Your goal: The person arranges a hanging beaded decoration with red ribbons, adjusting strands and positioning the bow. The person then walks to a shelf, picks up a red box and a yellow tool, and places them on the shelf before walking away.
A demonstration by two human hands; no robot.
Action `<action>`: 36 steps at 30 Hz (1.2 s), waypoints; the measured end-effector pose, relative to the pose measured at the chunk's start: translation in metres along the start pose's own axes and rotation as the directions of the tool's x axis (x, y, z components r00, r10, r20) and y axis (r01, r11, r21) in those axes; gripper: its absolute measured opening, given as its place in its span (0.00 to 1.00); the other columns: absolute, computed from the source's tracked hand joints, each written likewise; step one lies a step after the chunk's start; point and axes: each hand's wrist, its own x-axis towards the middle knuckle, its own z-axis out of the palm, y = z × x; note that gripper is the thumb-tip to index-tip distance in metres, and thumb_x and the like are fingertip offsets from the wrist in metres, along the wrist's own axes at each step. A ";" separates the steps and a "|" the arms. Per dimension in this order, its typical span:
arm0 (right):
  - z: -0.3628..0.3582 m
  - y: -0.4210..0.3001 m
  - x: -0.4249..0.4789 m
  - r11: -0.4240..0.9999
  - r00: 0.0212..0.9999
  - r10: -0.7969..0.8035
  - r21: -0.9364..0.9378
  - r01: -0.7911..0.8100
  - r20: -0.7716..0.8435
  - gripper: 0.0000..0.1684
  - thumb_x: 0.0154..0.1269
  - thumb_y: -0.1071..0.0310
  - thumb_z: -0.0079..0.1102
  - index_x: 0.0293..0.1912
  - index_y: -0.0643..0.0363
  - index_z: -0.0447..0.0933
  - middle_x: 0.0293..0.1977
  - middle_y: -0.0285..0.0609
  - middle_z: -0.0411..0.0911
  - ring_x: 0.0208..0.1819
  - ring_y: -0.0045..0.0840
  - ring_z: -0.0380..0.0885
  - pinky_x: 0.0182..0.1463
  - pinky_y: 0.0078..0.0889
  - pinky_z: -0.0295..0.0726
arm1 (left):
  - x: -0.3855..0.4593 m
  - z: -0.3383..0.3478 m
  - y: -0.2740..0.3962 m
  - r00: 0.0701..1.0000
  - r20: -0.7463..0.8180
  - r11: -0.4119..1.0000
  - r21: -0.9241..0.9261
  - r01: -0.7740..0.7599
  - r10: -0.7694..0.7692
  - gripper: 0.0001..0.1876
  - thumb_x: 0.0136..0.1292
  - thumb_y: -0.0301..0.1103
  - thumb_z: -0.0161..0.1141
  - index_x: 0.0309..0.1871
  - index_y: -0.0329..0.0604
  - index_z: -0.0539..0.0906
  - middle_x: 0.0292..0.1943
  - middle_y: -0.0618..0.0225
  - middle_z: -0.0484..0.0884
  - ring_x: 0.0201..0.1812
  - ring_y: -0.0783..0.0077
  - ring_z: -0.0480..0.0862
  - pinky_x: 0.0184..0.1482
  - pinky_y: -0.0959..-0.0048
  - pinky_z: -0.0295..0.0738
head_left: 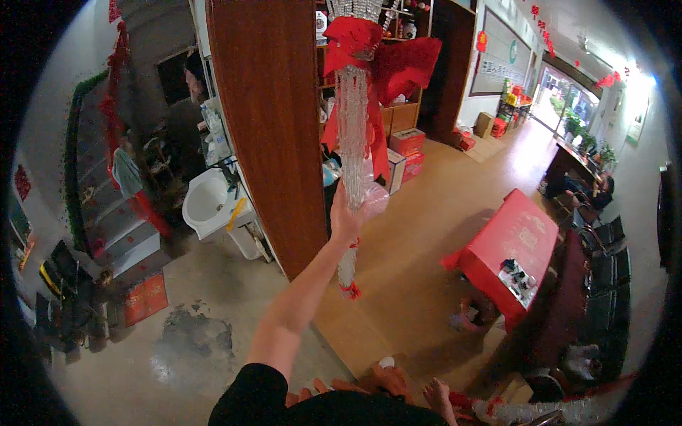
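Note:
A long bundle of clear bead strands [350, 122] hangs down in front of me, with a large red bow [405, 66] tied near its top. My left hand [347, 215] is wrapped around the bundle's lower part, arm stretched out. Pinkish, see-through material [376, 199] bulges beside that hand. Below the wrist, a thinner beaded tail [347, 266] ends in a red tie [350, 291]. At the bottom edge, a hand with a dark wristband is close to a small white round object [387, 362]. Other bare fingers and a fist show nearby; I cannot tell which is my right hand.
A brown wooden panel [264, 122] stands close on the left, with a white washbasin [208, 199] beyond it. Red boxes [409, 152] stand by the shelves. At right are a red-covered table [511, 245] and dark chairs [607, 287]. More bead strands [554, 412] lie lower right.

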 end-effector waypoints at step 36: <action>0.656 -0.510 -0.295 0.616 -0.715 -0.107 0.610 0.498 0.691 0.23 0.59 0.73 0.67 0.54 0.63 0.74 0.46 0.40 0.77 0.49 0.22 0.75 0.54 0.26 0.74 | 0.006 -0.004 0.088 0.955 -0.209 0.941 -0.310 0.137 -0.208 0.48 0.45 0.54 0.70 0.68 0.43 0.62 0.61 0.57 0.68 0.53 0.61 0.74 0.53 0.60 0.70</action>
